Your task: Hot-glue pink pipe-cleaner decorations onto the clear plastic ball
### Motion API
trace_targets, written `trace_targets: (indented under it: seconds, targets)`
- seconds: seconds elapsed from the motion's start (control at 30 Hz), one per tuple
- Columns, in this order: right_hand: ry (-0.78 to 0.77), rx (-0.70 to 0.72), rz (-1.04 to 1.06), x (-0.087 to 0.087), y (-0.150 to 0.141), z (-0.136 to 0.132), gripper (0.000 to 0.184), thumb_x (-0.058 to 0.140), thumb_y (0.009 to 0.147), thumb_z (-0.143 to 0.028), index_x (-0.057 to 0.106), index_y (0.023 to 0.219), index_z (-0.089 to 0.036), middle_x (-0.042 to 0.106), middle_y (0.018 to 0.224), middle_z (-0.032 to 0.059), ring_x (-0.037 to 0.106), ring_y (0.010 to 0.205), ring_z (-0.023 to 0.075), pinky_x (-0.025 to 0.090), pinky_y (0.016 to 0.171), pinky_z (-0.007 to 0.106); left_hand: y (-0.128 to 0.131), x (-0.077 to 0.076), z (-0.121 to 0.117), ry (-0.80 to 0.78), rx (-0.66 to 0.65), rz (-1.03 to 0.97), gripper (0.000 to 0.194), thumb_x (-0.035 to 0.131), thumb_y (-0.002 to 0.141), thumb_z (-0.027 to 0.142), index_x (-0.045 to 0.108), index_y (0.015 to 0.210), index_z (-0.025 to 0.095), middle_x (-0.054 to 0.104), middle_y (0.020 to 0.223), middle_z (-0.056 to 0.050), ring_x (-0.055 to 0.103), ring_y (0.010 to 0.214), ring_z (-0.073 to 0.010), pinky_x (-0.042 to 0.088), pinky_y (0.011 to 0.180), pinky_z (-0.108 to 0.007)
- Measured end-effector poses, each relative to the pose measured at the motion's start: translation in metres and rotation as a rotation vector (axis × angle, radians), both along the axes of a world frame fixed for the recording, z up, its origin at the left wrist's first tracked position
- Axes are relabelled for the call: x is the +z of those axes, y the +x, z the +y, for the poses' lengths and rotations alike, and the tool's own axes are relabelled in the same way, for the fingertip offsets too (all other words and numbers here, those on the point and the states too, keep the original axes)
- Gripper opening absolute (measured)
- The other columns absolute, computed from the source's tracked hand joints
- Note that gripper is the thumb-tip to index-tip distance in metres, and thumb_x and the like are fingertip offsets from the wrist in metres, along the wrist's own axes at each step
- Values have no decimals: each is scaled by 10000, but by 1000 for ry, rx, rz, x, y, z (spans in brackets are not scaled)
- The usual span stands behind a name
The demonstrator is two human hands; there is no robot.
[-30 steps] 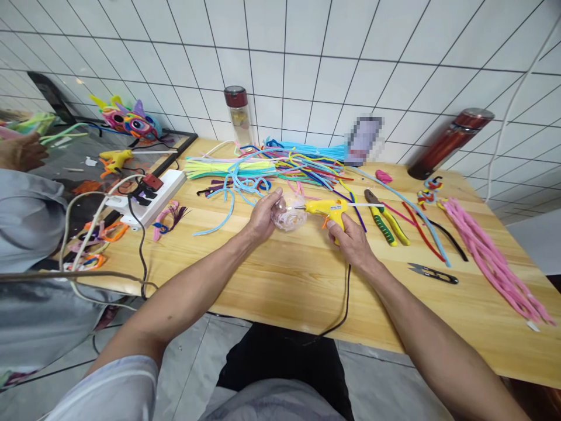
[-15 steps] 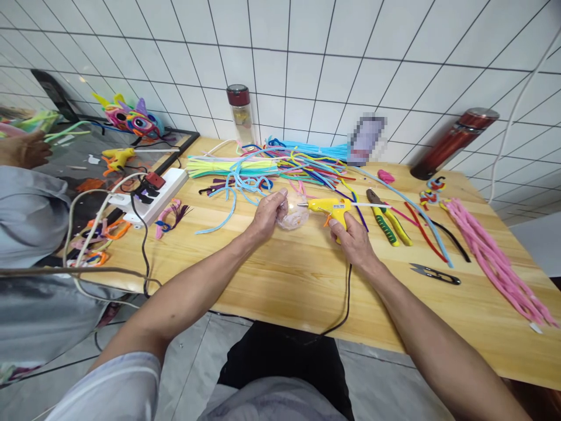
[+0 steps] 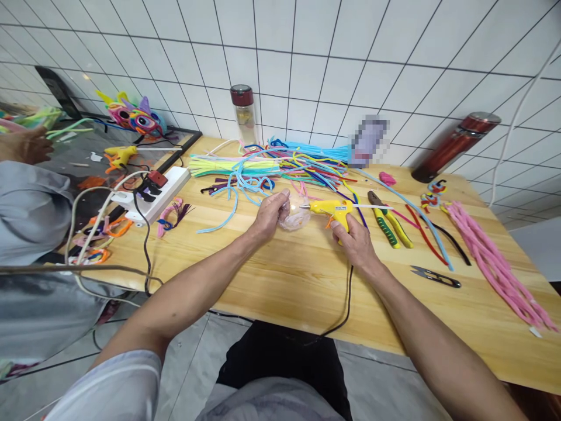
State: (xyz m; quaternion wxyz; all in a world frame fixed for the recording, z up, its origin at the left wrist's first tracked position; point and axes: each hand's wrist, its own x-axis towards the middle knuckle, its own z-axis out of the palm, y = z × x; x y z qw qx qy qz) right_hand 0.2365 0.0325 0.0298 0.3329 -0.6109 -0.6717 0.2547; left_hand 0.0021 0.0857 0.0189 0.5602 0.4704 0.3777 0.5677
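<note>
My left hand [image 3: 272, 215] is closed on the left side of a clear, rounded plastic ball [image 3: 297, 217], held just over the table. The far fingers are hidden behind it. My right hand [image 3: 352, 237] wraps the handle of a yellow glue gun [image 3: 332, 208], its metal nozzle pointing left and meeting the ball's right side; whether it touches I cannot tell. A white glue stick [image 3: 372, 206] juts from the gun's rear, and a black cord hangs from its handle. Behind the ball lie light blue pipe cleaners [image 3: 239, 181] in a loose tangle.
Pliers [image 3: 389, 222], thread snips [image 3: 436, 276] and pink fuzzy stems [image 3: 499, 263] lie to the right. A red thermos [image 3: 456, 149] and a glass bottle [image 3: 244, 114] stand at the wall. Left are a power strip [image 3: 153, 196], a second glue gun [image 3: 120, 156] and a co-worker's hand [image 3: 28, 145].
The view has shifted very slightly. Both hands keep their grips, and the nozzle stays at the ball's right side.
</note>
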Motion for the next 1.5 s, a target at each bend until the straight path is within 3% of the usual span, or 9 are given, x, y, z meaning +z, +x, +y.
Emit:
trace_targets:
  seconds: [0.4,0.67,1.2,1.5]
  targets:
    - [14,15,3,-1,1,-1,399,507,918,-635,484,736,-281,593,599,-9,519,584,197,414,623,334,0,1,2,-28,37,-3,601,688,850,707,485,573,214,401,466,33,348,448,-94,248,484,-285]
    - [-60,-44,146,-4,1,-1,421,510,940,-653,559,792,-263,627,660,-8,551,636,195,423,651,330,-1,1,0,33,20,11,598,686,867,701,520,579,205,422,474,28,370,462,-95,272,502,-280]
    - [-3,39,28,-2,-2,-3,462,500,931,-698,522,754,-272,610,607,-11,530,591,194,419,640,335,-1,0,2,17,76,3,613,674,872,717,506,572,210,401,458,33,352,447,-95,263,488,-280]
    - [-29,-24,74,-6,-2,-1,462,488,935,-695,543,772,-267,645,654,0,559,620,199,432,659,341,1,8,-8,84,42,118,679,638,853,811,541,580,198,430,468,25,369,479,-94,285,521,-275]
